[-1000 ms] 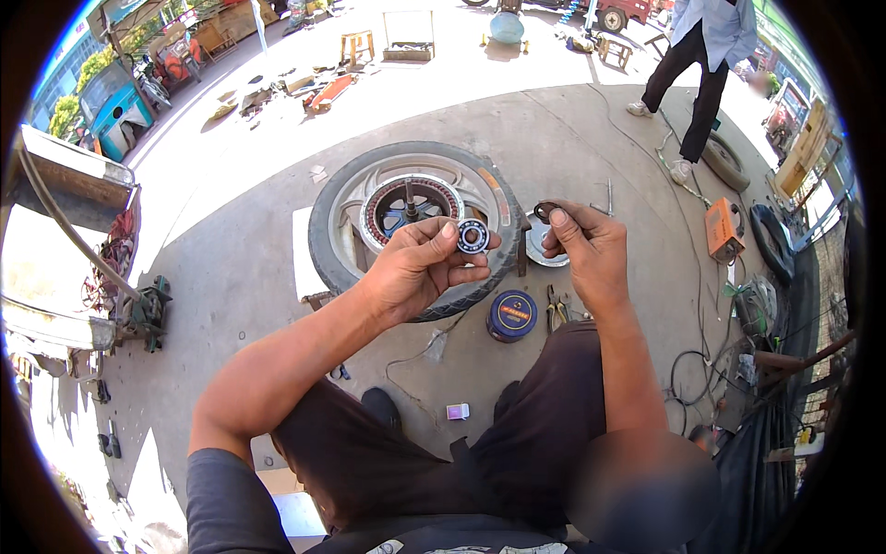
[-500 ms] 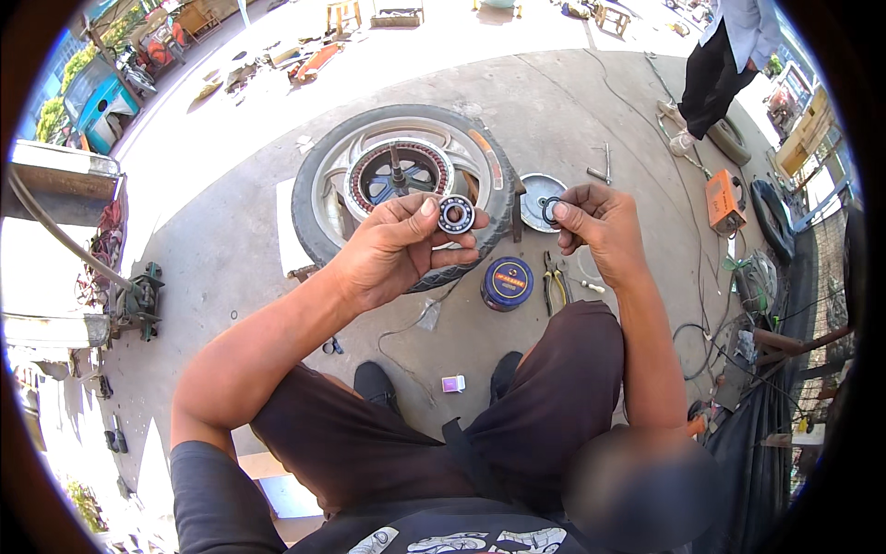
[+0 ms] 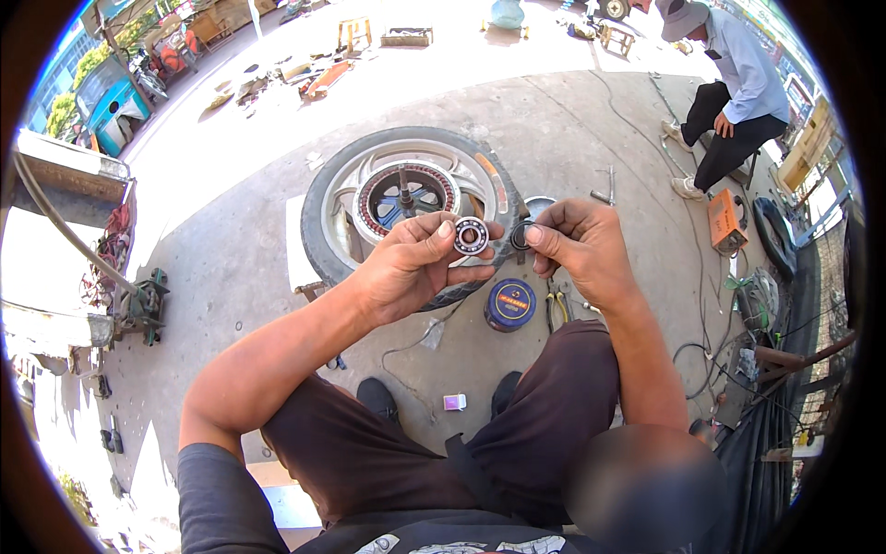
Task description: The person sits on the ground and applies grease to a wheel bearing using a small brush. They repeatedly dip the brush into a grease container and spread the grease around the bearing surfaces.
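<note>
While the left hand (image 3: 406, 263) is pinching a ball bearing (image 3: 483, 242) by its rim, the right hand (image 3: 583, 247) is gripping a thin dark ring (image 3: 517, 242) between thumb and fingers; neither hand is free. Both parts are showing near each other but apart, in line with the near right edge of the wheel (image 3: 388, 210); their height relative to it I am not able to tell.

Handling, my judgement: comparing the two well is calling for a light grip on the outer rims, fingertips staying off the balls, and both faces sitting square to the eye. Dust is probably the main risk, so holding both parts up off the ground is sensible.

Surface: the wheel is lying flat above a concrete floor (image 3: 277, 360). Right of its near edge, a round blue tub (image 3: 510, 305) is standing, with pliers (image 3: 557, 312) lying just beside it.

Room: an open-sided work area, shade covering the wheel and bright sun falling beyond it. Far right of the wheel, an orange box (image 3: 727, 222) is standing; behind that, a co-worker (image 3: 748, 78) is bending low. A wooden stool (image 3: 353, 35) is standing beyond the wheel.
</note>
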`<state>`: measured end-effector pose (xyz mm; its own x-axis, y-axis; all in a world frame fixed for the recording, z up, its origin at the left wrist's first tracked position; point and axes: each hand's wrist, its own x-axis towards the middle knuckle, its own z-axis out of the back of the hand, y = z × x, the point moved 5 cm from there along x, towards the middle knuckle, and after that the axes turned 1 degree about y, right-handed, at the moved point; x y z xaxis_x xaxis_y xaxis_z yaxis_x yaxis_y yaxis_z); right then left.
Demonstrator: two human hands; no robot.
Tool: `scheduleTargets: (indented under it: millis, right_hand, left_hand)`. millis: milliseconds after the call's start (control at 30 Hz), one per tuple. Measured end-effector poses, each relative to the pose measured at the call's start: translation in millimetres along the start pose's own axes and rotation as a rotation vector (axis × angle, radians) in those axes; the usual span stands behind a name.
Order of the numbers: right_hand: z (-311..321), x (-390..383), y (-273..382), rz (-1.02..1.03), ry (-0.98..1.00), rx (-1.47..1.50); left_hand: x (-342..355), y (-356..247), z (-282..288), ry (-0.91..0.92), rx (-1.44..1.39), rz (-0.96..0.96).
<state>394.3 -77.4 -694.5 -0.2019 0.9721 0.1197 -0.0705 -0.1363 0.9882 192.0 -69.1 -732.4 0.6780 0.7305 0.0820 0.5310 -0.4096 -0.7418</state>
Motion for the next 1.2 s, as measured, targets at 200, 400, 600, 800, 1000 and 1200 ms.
scheduleTargets:
  millis: [200, 400, 600, 800, 1000, 1200]
  right_hand:
    - [-9, 5, -13, -0.087, 0.046, 0.036]
    - [-10, 8, -25, -0.116, 0.098, 0.014]
    - [-6, 21, -56, -0.161, 0.188, 0.075]
    - [34, 64, -102, -0.141, 0.110, 0.107]
    - [78, 49, -282, -0.234, 0.018, -0.808]
    - [58, 7, -362, 0.035, 0.034, -1.141]
  left_hand:
    - [2, 3, 0, 0.020, 0.015, 0.022]
    - [5, 11, 1, -0.021, 0.146, 0.083]
    - [12, 18, 16, -0.098, 0.186, 0.048]
    - [28, 10, 30, -0.154, 0.257, -0.005]
    - [18, 7, 19, -0.183, 0.157, 0.015]
    - [16, 0, 7, -0.245, 0.154, 0.016]
